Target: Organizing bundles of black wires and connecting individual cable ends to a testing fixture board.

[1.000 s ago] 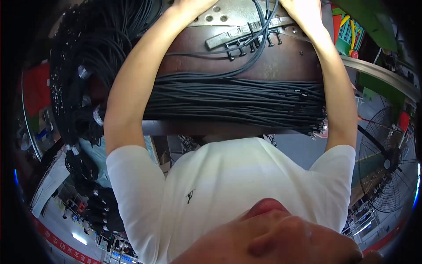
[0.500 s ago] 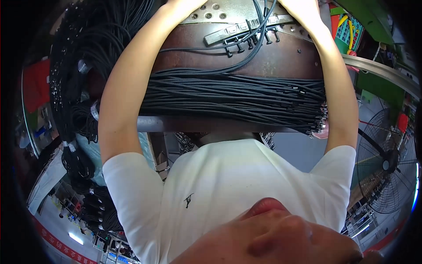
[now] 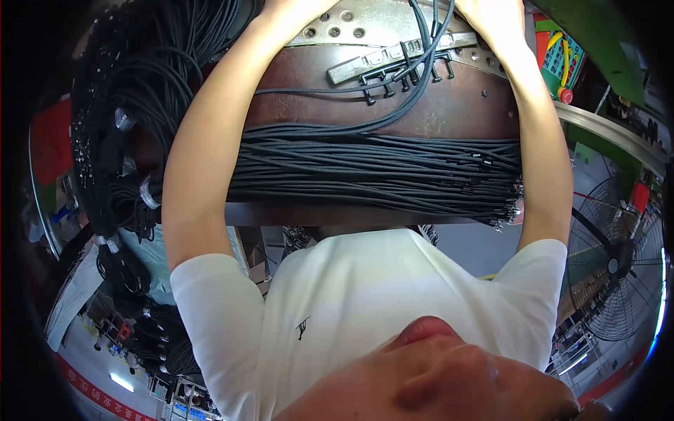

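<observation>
Both hands raised to the top edge of the view: left hand (image 3: 295, 8) on a perforated metal plate (image 3: 365, 24), right hand (image 3: 495, 17) beside black cables (image 3: 425, 42) running over a pronged metal fixture (image 3: 393, 63). Fingers cropped; grip impossible to tell. Below the wrists, a cable bundle (image 3: 372, 172) across the brown surface (image 3: 449, 109). Likely risk: loose cables snagging on the prongs, dragging neighbours askew.

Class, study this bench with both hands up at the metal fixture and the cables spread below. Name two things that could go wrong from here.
1. The loose black cable curves over the row of clips between the left hand and the right hand; a pull might snag it there.
2. The flat cable bundle lies across the worktop under both forearms and ends at the right edge, so an arm could drag strands off.
</observation>
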`<act>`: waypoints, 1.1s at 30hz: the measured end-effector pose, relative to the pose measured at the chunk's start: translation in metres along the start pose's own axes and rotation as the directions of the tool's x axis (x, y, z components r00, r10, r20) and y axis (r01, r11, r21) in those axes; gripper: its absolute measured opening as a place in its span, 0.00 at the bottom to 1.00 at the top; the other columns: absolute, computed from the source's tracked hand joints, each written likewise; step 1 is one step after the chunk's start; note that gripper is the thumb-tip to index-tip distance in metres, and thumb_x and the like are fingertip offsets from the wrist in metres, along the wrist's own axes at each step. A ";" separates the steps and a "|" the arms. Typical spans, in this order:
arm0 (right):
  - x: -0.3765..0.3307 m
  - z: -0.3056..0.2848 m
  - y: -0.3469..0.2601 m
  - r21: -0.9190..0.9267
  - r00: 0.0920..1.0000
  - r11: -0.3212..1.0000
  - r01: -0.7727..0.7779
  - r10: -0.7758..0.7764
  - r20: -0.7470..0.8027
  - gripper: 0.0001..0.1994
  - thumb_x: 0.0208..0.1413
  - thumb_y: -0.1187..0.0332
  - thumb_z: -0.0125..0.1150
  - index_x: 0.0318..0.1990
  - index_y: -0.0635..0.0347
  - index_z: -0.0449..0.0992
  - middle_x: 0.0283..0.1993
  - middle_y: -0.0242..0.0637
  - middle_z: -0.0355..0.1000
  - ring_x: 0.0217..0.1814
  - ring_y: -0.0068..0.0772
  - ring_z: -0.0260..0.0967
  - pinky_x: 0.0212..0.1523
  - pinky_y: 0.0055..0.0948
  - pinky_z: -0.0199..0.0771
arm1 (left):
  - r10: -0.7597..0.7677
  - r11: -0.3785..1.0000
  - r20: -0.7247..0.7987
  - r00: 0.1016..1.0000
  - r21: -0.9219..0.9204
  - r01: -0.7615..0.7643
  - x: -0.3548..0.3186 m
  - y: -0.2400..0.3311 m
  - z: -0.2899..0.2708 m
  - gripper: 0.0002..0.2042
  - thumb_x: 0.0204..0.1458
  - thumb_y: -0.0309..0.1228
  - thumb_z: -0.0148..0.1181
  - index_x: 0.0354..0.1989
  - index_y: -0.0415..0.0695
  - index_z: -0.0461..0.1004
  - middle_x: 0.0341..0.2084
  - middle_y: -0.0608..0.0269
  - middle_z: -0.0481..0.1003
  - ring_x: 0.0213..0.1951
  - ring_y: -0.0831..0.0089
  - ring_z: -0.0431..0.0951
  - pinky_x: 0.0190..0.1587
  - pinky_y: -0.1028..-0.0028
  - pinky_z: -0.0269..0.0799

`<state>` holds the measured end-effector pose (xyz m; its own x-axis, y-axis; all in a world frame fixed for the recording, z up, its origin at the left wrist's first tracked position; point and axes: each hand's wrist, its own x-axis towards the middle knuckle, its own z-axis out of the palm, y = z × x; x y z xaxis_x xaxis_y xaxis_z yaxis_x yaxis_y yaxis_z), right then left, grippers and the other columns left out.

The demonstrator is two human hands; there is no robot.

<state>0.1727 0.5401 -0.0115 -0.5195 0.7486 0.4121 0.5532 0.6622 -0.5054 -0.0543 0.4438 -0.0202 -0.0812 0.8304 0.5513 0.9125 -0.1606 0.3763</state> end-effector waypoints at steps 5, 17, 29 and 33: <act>-0.005 -0.031 -0.019 0.035 0.956 0.966 -0.257 0.249 0.156 0.21 0.51 0.55 0.66 0.46 0.62 0.76 0.44 0.45 0.76 0.46 0.42 0.72 0.47 0.36 0.72 | -0.158 0.979 0.230 0.960 -0.089 0.183 0.009 0.018 -0.009 0.23 0.50 0.46 0.62 0.47 0.39 0.73 0.42 0.46 0.75 0.44 0.53 0.76 0.48 0.61 0.70; 0.000 -0.026 -0.028 -0.301 0.922 0.920 -0.252 0.323 0.212 0.21 0.52 0.51 0.62 0.45 0.58 0.77 0.45 0.46 0.75 0.46 0.46 0.72 0.48 0.39 0.72 | 0.008 0.998 0.070 0.998 -0.066 -0.004 0.002 0.010 -0.014 0.20 0.50 0.42 0.60 0.44 0.37 0.73 0.39 0.43 0.75 0.42 0.50 0.76 0.46 0.60 0.71; -0.105 -0.100 -0.043 0.125 0.998 0.991 -0.043 0.037 0.049 0.20 0.54 0.73 0.61 0.55 0.68 0.69 0.57 0.46 0.70 0.57 0.33 0.69 0.57 0.27 0.66 | 0.077 0.645 0.839 0.538 -0.453 0.615 -0.118 0.077 -0.165 0.25 0.59 0.44 0.52 0.57 0.37 0.69 0.58 0.50 0.68 0.60 0.56 0.68 0.59 0.59 0.64; -0.289 -0.166 0.029 0.149 0.862 0.946 -0.288 0.324 -0.389 0.19 0.64 0.72 0.44 0.61 0.68 0.61 0.56 0.48 0.68 0.47 0.32 0.71 0.51 0.32 0.73 | -0.186 0.745 0.977 -0.106 0.211 0.633 -0.240 0.104 -0.173 0.16 0.57 0.38 0.51 0.48 0.41 0.75 0.46 0.45 0.75 0.49 0.51 0.75 0.53 0.61 0.68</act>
<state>0.4472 0.3491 -0.0196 -0.0152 0.8733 0.4869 0.5758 0.4057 -0.7098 -0.0094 0.1353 0.0151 0.2302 0.4632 -0.8558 0.7126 0.5187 0.4724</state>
